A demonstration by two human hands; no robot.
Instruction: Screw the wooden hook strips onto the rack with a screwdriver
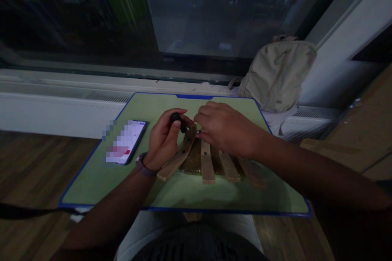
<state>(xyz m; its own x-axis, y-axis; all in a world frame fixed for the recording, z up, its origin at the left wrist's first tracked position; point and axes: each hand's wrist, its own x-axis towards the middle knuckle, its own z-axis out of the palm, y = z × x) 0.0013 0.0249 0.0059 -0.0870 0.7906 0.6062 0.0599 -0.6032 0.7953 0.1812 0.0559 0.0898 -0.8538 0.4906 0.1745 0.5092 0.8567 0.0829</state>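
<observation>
Watching the green mat (92, 179), I'm seeing wooden slats (208, 165) lying fanned on it; the left hand (163, 142) is pinching a small dark knob (176, 117) at their far ends, the right hand (225, 128) is curling just beside it, its grasp I cannot tell; a backpack (277, 73) is sitting far right.

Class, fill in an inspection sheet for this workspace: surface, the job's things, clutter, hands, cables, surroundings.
Surface: green mat with a blue edge, lying on wooden boards.
Job's things: wooden slats fanned out on the mat; small dark object above their upper ends.
Clutter: phone lying flat on the left part of the mat, screen lit.
Hands: left hand pinches the small dark object; right hand is curled over the slats' upper ends, its grip hidden.
Cables: one dark strap or cord at the lower left; cannot tell which.
Surroundings: beige backpack behind the mat on the right; dark window beyond.
</observation>
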